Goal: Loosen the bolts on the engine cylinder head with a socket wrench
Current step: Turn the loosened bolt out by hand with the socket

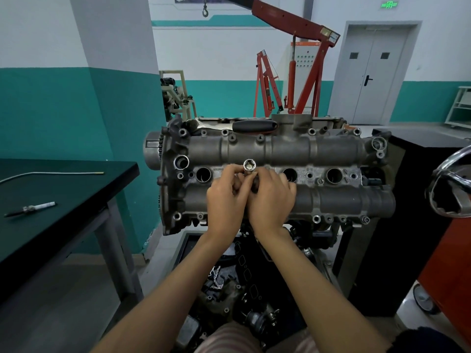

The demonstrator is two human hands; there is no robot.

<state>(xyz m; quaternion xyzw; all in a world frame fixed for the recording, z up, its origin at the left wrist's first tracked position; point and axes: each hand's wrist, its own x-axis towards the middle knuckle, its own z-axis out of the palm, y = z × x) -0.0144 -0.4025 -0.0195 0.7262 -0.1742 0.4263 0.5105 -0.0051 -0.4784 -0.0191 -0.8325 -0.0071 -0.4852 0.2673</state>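
Bolts (316, 218) sit along the head (280, 149). Both hands, left (225, 200) and right (271, 197), pinch a socket (249, 165) over the head's middle.

socket (249, 166) lower end: hidden by hands (251, 197) | handwheel (451, 184): cut off right

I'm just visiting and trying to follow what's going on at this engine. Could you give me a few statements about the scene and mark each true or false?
1. Both hands, left hand and right hand, hold a silver socket over the cylinder head. True.
2. The black-handled wrench is being turned by the right hand. False: it lies untouched along the head's far edge.
3. A spark plug lies on the dark table at left. True.
4. The red hoist is lifting the engine. False: it stands behind, its hook hanging free.
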